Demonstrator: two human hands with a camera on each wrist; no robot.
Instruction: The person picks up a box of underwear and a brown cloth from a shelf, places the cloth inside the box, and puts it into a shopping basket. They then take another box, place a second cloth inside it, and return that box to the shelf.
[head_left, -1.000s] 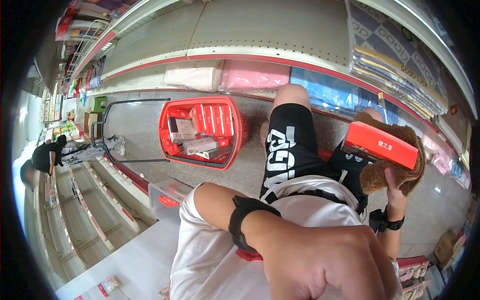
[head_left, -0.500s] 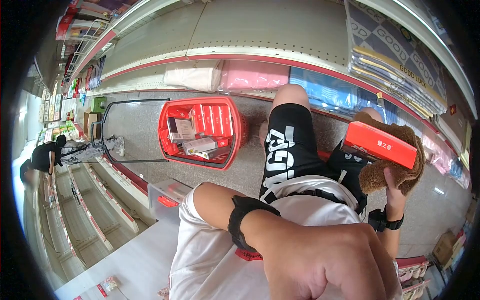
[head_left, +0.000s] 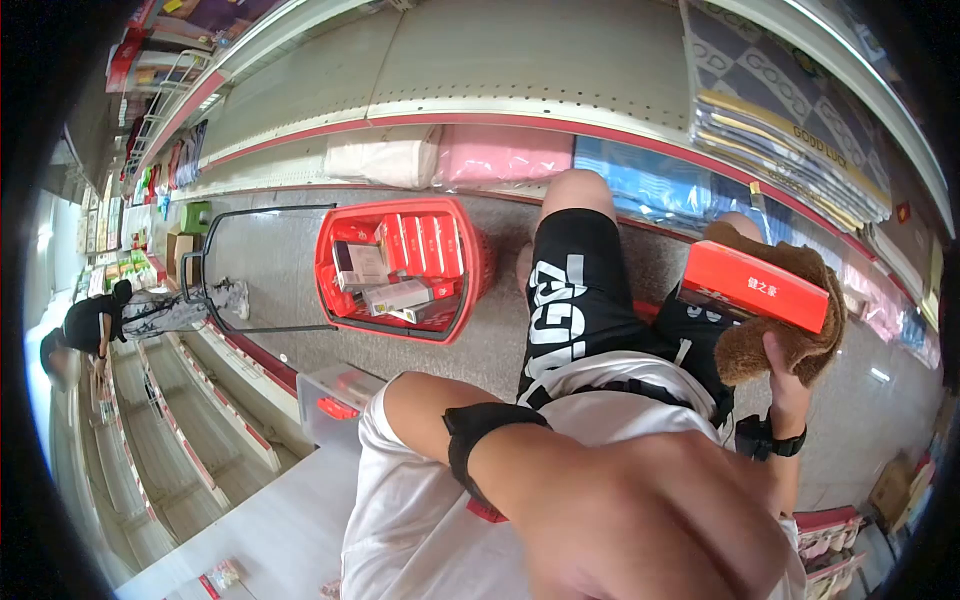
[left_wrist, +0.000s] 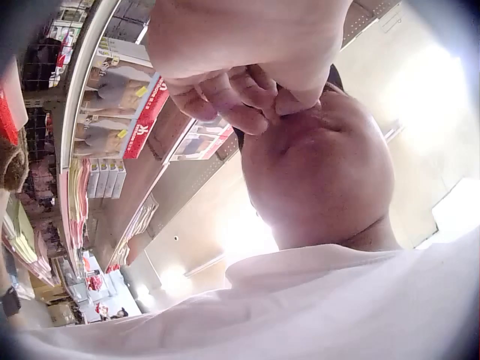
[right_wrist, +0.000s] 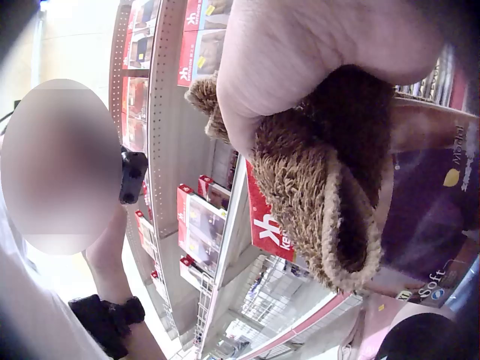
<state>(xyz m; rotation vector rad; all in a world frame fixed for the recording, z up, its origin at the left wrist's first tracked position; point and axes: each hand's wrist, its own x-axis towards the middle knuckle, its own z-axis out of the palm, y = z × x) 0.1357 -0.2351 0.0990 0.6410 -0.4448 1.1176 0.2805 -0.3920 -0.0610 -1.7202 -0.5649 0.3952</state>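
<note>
Raised close to the face, my left hand (head_left: 665, 515) is blurred in the head view. The left wrist view shows that hand (left_wrist: 240, 45) with its fingers curled in at the face, holding no object. Over my thigh, my right hand (head_left: 787, 367) grips a fluffy brown towel (head_left: 750, 352), its thumb against the near side. A red box (head_left: 755, 285) with white lettering lies on the towel, close to the thumb. In the right wrist view the folded towel (right_wrist: 307, 195) hangs from the hand and partly hides the red box (right_wrist: 264, 217).
A red shopping basket (head_left: 330, 235) with several boxes stands on the floor, its black handle stretched out to the left. Shelves with bagged pink bedding (head_left: 505, 155) and folded grey-yellow textiles (head_left: 785, 150) run along the top. Another person (head_left: 95, 315) is at the far left.
My left hand and forearm have shifted a little and the hand is now blurred. The right hand keeps its hold on the towel with the red box; the head view has shifted slightly.
</note>
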